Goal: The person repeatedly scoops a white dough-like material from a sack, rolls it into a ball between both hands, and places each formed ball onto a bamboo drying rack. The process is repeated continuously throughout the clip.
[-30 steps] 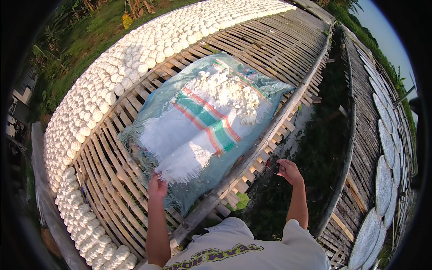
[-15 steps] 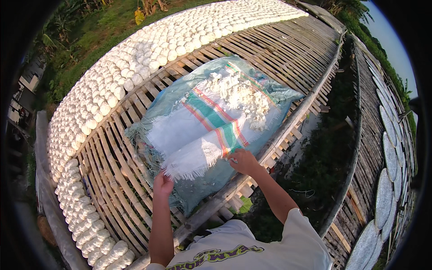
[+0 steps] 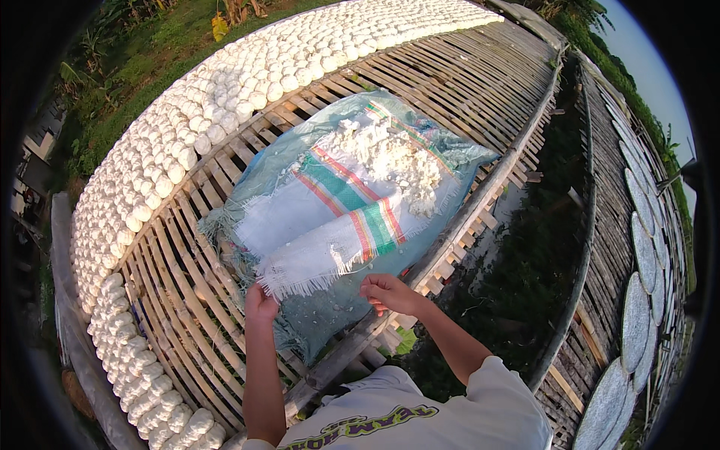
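A white woven plastic sack [image 3: 304,259] with green, red and yellow stripes and a frayed edge lies folded over on a blue-green mesh sheet [image 3: 255,184]. My left hand [image 3: 261,304] is closed on the sack's frayed near-left corner. Just off the sack's near edge, above the mesh sheet, my right hand [image 3: 390,294] has its fingers curled in, with nothing visible in them. White crumbly lumps [image 3: 390,157] are heaped on the far part of the sack.
Slatted bamboo racking [image 3: 184,259] carries the sheet, with a long pole [image 3: 480,206] along its near right edge. Rows of white rounded clumps [image 3: 195,112] cover the left and far side. Across a dark gap, grey oval discs [image 3: 634,322] lean on another rack.
My right hand has let go of the sack's striped edge and drawn back toward me. The left hand stays on the corner. The whole view has shifted slightly.
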A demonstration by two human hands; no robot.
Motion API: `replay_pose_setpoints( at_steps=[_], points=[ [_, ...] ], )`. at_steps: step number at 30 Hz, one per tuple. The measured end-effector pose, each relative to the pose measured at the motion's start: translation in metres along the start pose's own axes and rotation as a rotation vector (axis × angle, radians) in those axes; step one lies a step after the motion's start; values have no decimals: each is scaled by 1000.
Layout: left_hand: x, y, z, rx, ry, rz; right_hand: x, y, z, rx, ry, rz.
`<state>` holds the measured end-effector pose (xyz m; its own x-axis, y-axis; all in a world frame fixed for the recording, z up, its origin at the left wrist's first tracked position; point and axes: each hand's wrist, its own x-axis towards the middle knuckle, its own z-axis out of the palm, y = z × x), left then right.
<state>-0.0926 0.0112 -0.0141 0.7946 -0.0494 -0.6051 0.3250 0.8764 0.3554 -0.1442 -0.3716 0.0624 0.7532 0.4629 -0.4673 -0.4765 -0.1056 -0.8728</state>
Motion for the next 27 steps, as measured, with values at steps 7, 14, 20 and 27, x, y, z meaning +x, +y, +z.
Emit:
replay_pose_setpoints(
  at_steps=[7, 14, 20, 27],
  points=[
    [-19, -7, -10, 95, 38, 73, 32, 6, -139, -326, 813, -248],
    [-59, -35, -62, 211, 150, 81, 100, -2, -310, -677, 1310, 0],
    [-61, -27, -36, 57, 216, 80, 122, -19, -315, -809, 1292, 101],
    [-20, 22, 37, -23, 4, 25, 72, -39, -173, -299, -139, 268]
  ],
)
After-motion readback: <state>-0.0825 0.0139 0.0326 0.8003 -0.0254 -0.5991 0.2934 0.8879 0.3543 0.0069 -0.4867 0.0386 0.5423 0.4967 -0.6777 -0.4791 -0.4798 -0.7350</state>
